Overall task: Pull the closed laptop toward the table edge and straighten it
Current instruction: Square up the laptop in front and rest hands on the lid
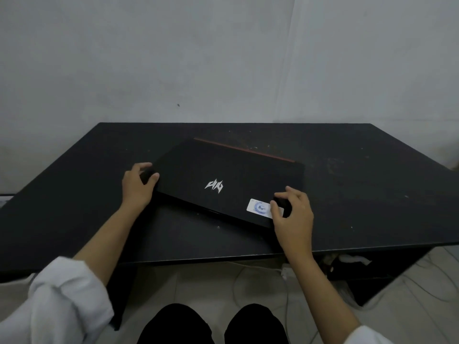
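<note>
A closed black laptop lies skewed on a dark table, well back from the near edge. The left hand clasps its 9 o'clock corner and the right hand its 5 o'clock corner, likely for leverage to turn it square.

A plain study or office corner is suggested — probably in a home or a rented room, though that cannot be settled. A scuffed black desk, flecked with pale marks, is set against a bare, whitish painted wall. A closed black laptop lies on it. Below the desk, a pale tiled floor is seen, and loose white cables are trailed across it to a white plug block — the wiring of a working spot rather than a shop or lab.
</note>
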